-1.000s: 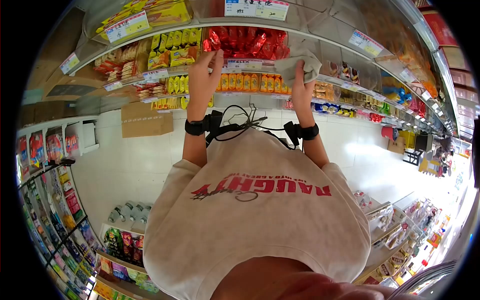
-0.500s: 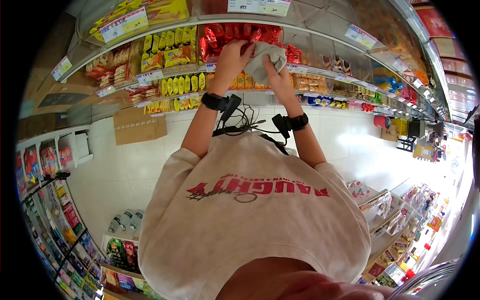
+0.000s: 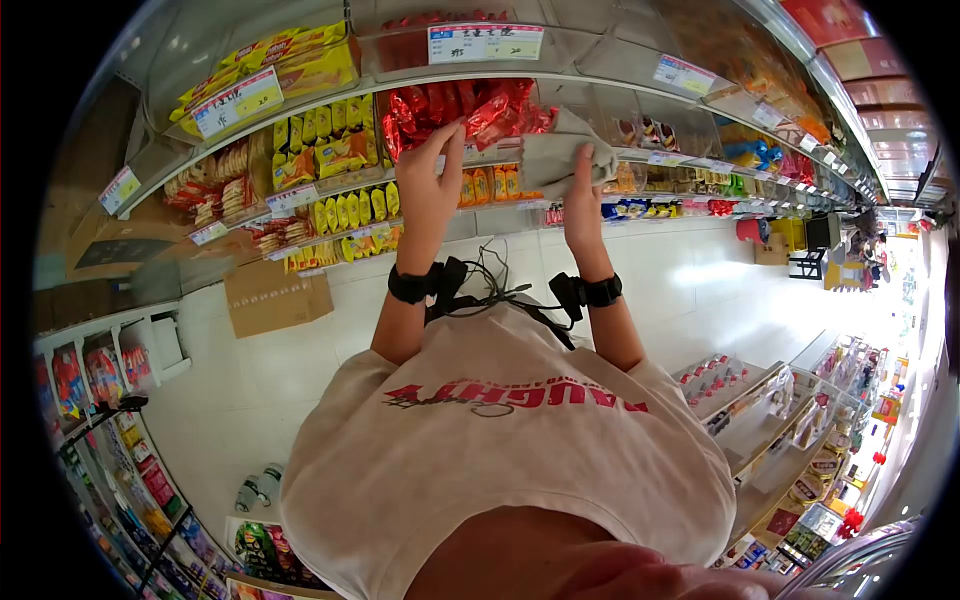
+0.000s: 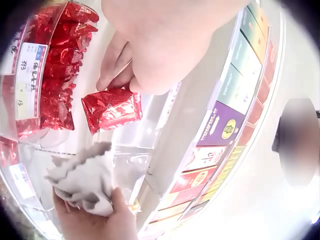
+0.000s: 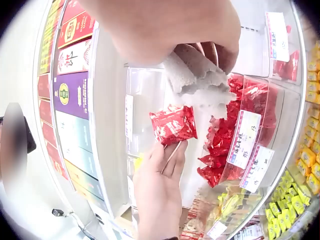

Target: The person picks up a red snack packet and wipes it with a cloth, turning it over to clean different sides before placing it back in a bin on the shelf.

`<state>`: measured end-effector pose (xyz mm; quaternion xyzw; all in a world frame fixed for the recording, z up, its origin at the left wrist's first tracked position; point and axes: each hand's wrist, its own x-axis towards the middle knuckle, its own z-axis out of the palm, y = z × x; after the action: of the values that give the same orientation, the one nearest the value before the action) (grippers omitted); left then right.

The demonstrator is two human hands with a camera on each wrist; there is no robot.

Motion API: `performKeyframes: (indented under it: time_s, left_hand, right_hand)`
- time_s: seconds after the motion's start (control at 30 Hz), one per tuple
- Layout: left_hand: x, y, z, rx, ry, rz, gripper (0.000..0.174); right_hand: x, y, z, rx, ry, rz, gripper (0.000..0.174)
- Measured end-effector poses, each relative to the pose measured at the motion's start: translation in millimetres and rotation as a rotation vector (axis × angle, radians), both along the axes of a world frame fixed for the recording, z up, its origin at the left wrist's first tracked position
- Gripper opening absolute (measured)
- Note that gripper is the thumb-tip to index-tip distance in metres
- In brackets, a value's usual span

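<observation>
My left hand [image 3: 430, 190] pinches a red foil-wrapped snack packet [image 4: 112, 109] by one edge, in front of a clear bin of similar red packets [image 3: 460, 105]. The right wrist view also shows this packet, above the left fingertips [image 5: 159, 152]. To the right, my right hand [image 3: 582, 210] grips a crumpled grey cloth [image 3: 548, 160], its free part spread over the bin's front edge in the head view. In the left wrist view, thumb and fingers hold the cloth from below, a short gap from the packet.
Yellow snack packets [image 3: 345, 150] fill the bin to the left, and orange packets [image 3: 485, 185] sit on the tier below. Price tags [image 3: 485, 43] line the shelf fronts. A cardboard box [image 3: 278, 298] stands on the floor. Boxed goods [image 4: 220, 122] line an upper shelf.
Half a second ago the hands met, with the cloth against the left hand, over the red packets. Since then they have moved apart, the cloth going right with the right hand.
</observation>
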<state>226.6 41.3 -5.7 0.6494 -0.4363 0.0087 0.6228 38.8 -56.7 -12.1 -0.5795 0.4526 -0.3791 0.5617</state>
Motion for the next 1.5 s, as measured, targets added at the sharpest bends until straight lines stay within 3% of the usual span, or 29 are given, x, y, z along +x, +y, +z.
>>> performKeyframes:
  time_s: [0.1, 0.17, 0.23, 0.27, 0.37, 0.47, 0.67, 0.77, 0.87, 0.97, 1.07, 1.17, 1.27, 1.37, 1.47, 1.5]
  left_hand:
    - [-17, 2, 5, -0.053, 0.01, 0.003, 0.015]
    - [-29, 2, 2, -0.052, 0.026, 0.018, 0.015]
    - [-41, 3, 4, 0.009, 0.071, 0.028, 0.016]
    - [-46, 5, 5, 0.027, 0.189, -0.042, 0.017]
    - [-66, 0, 15, 0.021, 0.252, -0.09, 0.016]
    - [-91, -11, 28, 0.001, 0.02, -0.06, 0.017]
    - [-154, -34, 44, 0.031, 0.335, -0.299, 0.018]
    - [-177, -43, 45, -0.016, 0.48, -0.339, 0.018]
    - [-198, -46, 48, 0.118, 0.454, -0.366, 0.018]
    - [-217, -55, 21, 0.161, 0.408, -0.356, 0.019]
    - [-243, -60, 21, 0.136, -0.096, -0.031, 0.029]
    - [-268, -55, 39, 0.114, -0.107, -0.165, 0.03]
    - [-278, -51, 56, 0.132, -0.088, -0.168, 0.036]
    - [-272, -52, 59, 0.122, 0.024, -0.292, 0.04]
    - [-271, -40, 71, 0.168, 0.562, -0.43, 0.039]
    - [-268, -36, 70, 0.132, 0.507, -0.42, 0.039]
  right_hand:
    - [-1, 6, 1, -0.147, 0.025, 0.175, 0.069]
    - [6, 10, 2, -0.003, -0.204, 0.239, 0.064]
    - [12, 12, 12, 0.439, -0.618, 0.254, 0.058]
    - [7, 13, 19, 0.478, -0.684, 0.238, 0.046]
    - [-13, 6, 27, 0.132, -0.512, 0.249, 0.038]
    - [-44, -14, 28, -0.264, -0.313, 0.19, 0.031]
    - [-110, -26, 27, -0.332, -0.157, 0.181, 0.023]
    - [-142, -26, 33, -0.321, -0.273, 0.232, 0.02]
    - [-175, -18, 48, -0.149, -0.336, 0.265, 0.018]
    - [-194, -28, 38, -0.19, -0.396, 0.247, 0.018]
    - [-207, -38, 12, -0.198, -0.272, 0.212, 0.02]
    - [-205, -34, 7, -0.342, -0.171, 0.164, 0.023]
    - [-202, -31, 8, -0.516, -0.145, 0.242, 0.028]
    - [-190, -16, 18, -0.571, -0.239, 0.269, 0.033]
    - [-179, -6, 50, -0.647, -0.306, 0.246, 0.042]
    - [-174, -6, 55, -0.649, -0.332, 0.255, 0.041]
